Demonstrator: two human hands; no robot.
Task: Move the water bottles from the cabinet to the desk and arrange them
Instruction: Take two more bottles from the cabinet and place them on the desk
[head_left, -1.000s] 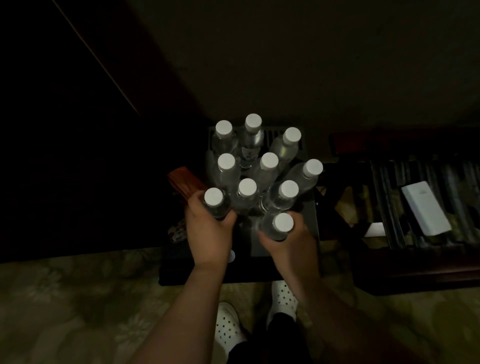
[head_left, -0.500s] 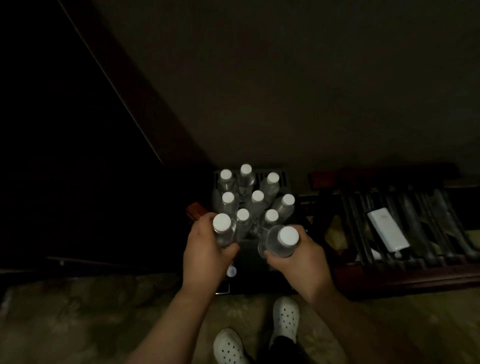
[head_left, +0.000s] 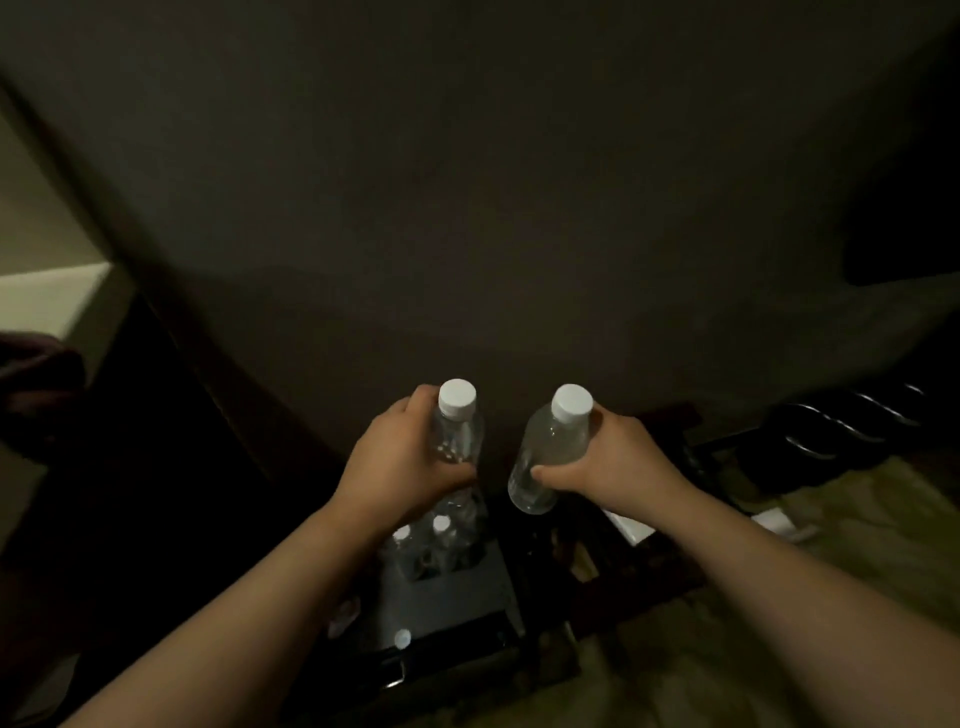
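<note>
My left hand (head_left: 402, 462) grips a clear water bottle with a white cap (head_left: 457, 423), held upright and raised. My right hand (head_left: 618, 460) grips a second clear white-capped bottle (head_left: 550, 452), tilted slightly to the left. Far below, between my forearms, the remaining bottles (head_left: 439, 543) stand clustered on a low black cabinet (head_left: 457, 603); only a couple of their white caps show, the others are hidden behind my left hand and its bottle.
A dark wall fills the upper view. A dark wooden rack (head_left: 841, 436) with slats stands low at the right, white items (head_left: 631, 525) beside it. Patterned carpet (head_left: 857, 525) lies at the lower right. A lighter wall corner (head_left: 47, 291) shows at the left edge.
Both hands have lifted their bottles up and away from the cluster on the black cabinet. The view has risen, so the cabinet and remaining bottles look smaller and lower.
</note>
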